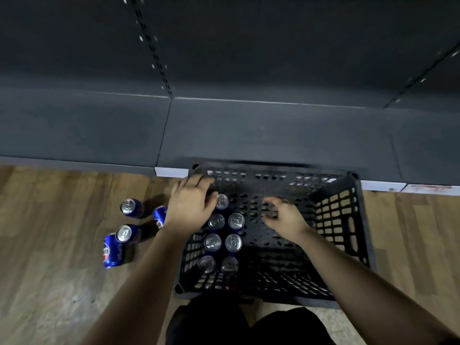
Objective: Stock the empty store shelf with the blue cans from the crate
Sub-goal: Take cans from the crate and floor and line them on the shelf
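Head camera looks straight down and here's what matters: the blue cans in the crate (234,242) stand in two short rows packed against the left side of the black crate (336,220), every one upright, silver lid facing up at you, long axis pointing right back toward the camera. Your left hand (190,207) is the near one. It hovers over the crate's far left corner with fingers fairly straight and spread, holding nothing, and the farthest can (222,201) sits just beside its thumb side, lid fully in view; whether skin touches metal I can't tell. Your right hand (286,217) hangs over the bare middle of the crate, fingers loosely curled around nothing, and the cans lie off to its left, apart from it. So my call is that the left hand has the short drop, coming down from above and closing round the can's side, while the right would have to slide left first. The dark shelf (249,130) straight ahead, beyond the crate's far wall, shows no cans on it, so the stocking looks barely begun. Off to your left on the wooden floor (62,257), loose cans (128,206) wait too, two standing and two lying on their sides.
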